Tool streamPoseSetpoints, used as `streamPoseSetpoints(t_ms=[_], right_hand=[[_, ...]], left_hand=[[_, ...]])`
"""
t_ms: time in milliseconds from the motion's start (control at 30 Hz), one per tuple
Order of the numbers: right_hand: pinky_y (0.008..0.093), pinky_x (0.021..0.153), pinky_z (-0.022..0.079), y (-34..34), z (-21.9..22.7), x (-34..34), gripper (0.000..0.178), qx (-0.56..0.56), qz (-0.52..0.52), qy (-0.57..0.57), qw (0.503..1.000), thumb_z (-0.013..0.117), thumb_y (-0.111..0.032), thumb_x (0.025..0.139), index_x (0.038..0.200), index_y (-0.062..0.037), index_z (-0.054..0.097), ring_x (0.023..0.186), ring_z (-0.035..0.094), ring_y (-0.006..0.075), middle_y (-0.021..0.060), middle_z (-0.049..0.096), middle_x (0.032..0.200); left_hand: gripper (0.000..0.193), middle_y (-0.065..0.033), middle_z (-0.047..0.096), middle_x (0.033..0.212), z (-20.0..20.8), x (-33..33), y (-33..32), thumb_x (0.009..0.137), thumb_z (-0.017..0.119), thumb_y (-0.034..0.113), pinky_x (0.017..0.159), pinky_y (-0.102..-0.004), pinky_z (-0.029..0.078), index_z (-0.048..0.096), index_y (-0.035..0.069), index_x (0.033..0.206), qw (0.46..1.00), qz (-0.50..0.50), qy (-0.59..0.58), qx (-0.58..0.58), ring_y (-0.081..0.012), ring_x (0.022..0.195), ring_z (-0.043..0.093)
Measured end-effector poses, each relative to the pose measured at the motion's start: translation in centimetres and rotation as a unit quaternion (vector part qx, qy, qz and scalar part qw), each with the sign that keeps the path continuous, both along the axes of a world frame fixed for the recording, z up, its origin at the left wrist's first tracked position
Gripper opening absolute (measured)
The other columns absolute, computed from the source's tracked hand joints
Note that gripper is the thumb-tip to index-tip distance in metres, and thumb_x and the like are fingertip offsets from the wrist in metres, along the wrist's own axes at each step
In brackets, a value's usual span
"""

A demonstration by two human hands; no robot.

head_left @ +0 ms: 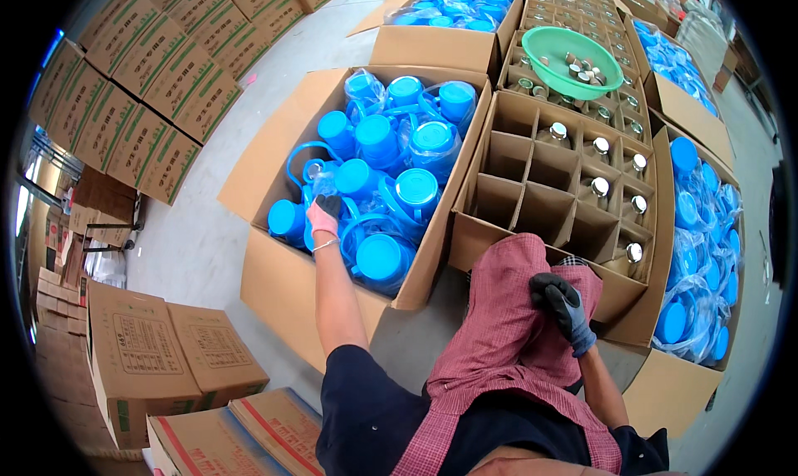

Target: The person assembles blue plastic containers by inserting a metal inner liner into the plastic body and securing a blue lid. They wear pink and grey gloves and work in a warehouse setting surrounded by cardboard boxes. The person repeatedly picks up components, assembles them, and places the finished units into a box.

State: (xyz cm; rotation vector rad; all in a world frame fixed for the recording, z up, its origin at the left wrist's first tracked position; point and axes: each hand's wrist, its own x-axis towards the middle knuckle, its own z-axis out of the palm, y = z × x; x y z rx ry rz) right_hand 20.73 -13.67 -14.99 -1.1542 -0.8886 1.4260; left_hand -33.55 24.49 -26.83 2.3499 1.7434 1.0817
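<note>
My left hand (324,217), in a pink and black glove, reaches into an open cardboard box (284,281) of blue plastic handled jugs (378,139), many wrapped in clear bags. Its fingers curl against clear plastic (322,182) beside a blue handle loop (301,152); what they grip is partly hidden. In a grey and black glove, my right hand (563,305) rests on the red checked apron (507,310) over my lap, its fingers curled with nothing visible in them. A divided carton (540,241) just ahead has silver-capped glass bottles (600,146) in several compartments; other compartments hold none.
A green basin (536,48) with loose caps sits on more bottle cartons. Further boxes of blue jugs (702,251) stand at the right and at the far side (465,6). Stacked cartons (150,69) rise at the left; closed cartons (166,351) stand near left.
</note>
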Motion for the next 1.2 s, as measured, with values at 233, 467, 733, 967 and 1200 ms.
streamPoseSetpoints(t_ms=[233,467,733,967,1200], right_hand=[[0.0314,0.086,0.050,-6.5,2.0,5.8,0.027,0.090,-0.103,-0.228,0.964,0.055,-0.018,0.097,0.118,-0.0006,0.060,0.096,0.063,0.0179,0.0081,0.065,0.109],[0.0406,0.092,0.046,-11.2,3.3,16.9,0.025,0.098,-0.259,-0.580,0.766,0.062,-0.013,0.088,0.111,-0.0042,0.062,0.108,0.057,0.0337,0.0139,0.062,0.114],[0.0572,0.104,0.035,-20.4,-3.1,29.3,0.106,-0.316,-0.216,-0.663,0.643,0.077,-0.057,0.064,0.150,-0.0211,0.025,0.130,0.037,0.0486,0.0230,0.034,0.146],[0.0527,0.105,0.036,-22.8,3.6,30.5,0.116,-0.131,-0.386,-0.701,0.585,0.080,-0.064,0.057,0.151,-0.0212,0.027,0.124,0.042,0.0488,0.0311,0.042,0.136],[0.0391,0.107,0.037,-14.1,20.6,19.6,0.092,0.058,-0.262,-0.406,0.874,0.083,-0.044,0.070,0.143,-0.0061,0.042,0.134,0.041,0.0301,0.0162,0.041,0.147]], left_hand=[[0.034,-0.0169,0.062,0.111,12.7,12.1,-6.5,0.098,0.049,0.022,0.093,-0.0375,0.045,0.056,-0.004,0.119,0.970,0.034,-0.204,-0.127,-0.0289,0.104,0.059],[0.039,-0.0196,0.056,0.128,14.1,20.3,-25.4,0.101,0.047,0.021,0.102,-0.0384,0.041,0.051,-0.008,0.128,0.951,0.069,-0.283,-0.105,-0.0286,0.116,0.053],[0.030,-0.0145,0.061,0.121,14.7,34.4,-30.4,0.099,0.046,0.010,0.100,-0.0333,0.040,0.055,-0.008,0.122,0.910,-0.171,-0.290,-0.243,-0.0239,0.112,0.056],[0.030,-0.0113,0.063,0.116,19.1,43.0,-33.0,0.092,0.052,0.003,0.101,-0.0329,0.039,0.058,-0.003,0.121,0.871,-0.329,-0.254,-0.262,-0.0222,0.112,0.056],[0.087,-0.0182,0.035,0.149,22.4,50.0,-35.3,0.074,0.078,0.018,0.111,-0.0359,0.032,0.032,-0.002,0.145,0.853,-0.498,-0.103,-0.114,-0.0259,0.135,0.040]])
